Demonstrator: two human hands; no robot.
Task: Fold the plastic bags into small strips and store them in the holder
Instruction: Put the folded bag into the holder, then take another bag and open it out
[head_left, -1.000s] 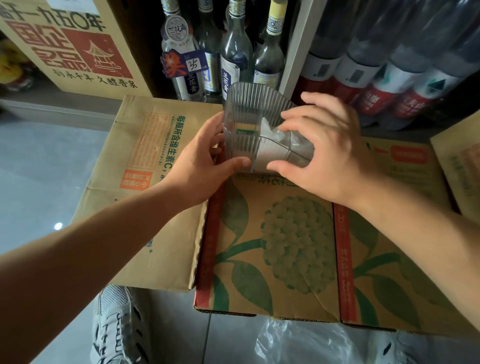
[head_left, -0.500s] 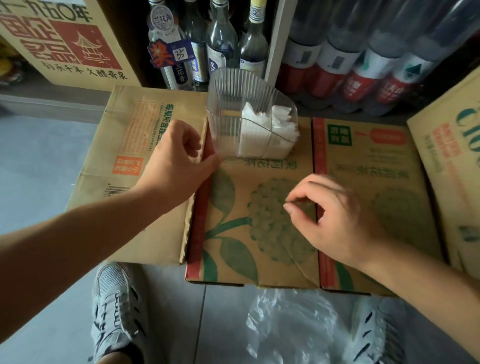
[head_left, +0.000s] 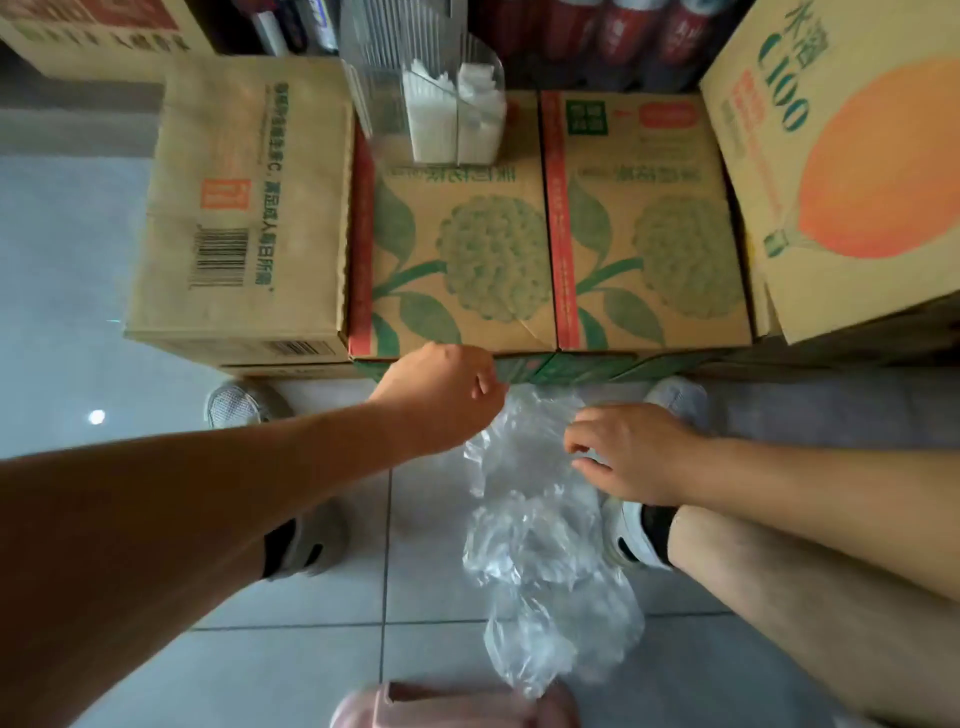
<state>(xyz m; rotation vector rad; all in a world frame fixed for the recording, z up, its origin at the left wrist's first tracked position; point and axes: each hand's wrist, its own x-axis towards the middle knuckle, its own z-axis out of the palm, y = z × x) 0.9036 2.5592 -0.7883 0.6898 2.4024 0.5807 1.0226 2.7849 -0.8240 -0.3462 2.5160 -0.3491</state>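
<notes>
A crumpled clear plastic bag (head_left: 535, 545) lies on the tiled floor between my feet. My left hand (head_left: 441, 395) hovers at the bag's upper left edge with its fingers curled under, so any hold on the bag is hidden. My right hand (head_left: 628, 452) is at the bag's upper right edge, its loosely curled fingertips touching the plastic. The clear ribbed holder (head_left: 384, 98) stands on the far end of a cardboard box (head_left: 467, 260) and holds white folded strips (head_left: 452, 119) in its right part.
More cardboard boxes flank the middle one, on the left (head_left: 244, 208) and on the right (head_left: 852, 156). Bottles stand behind them. My shoes (head_left: 306, 545) are on the floor, and something pink (head_left: 452, 706) shows at the bottom edge.
Both hands left the holder and the box top and dropped to the clear bag on the floor. The view tilted downward. The holder stays on the box.
</notes>
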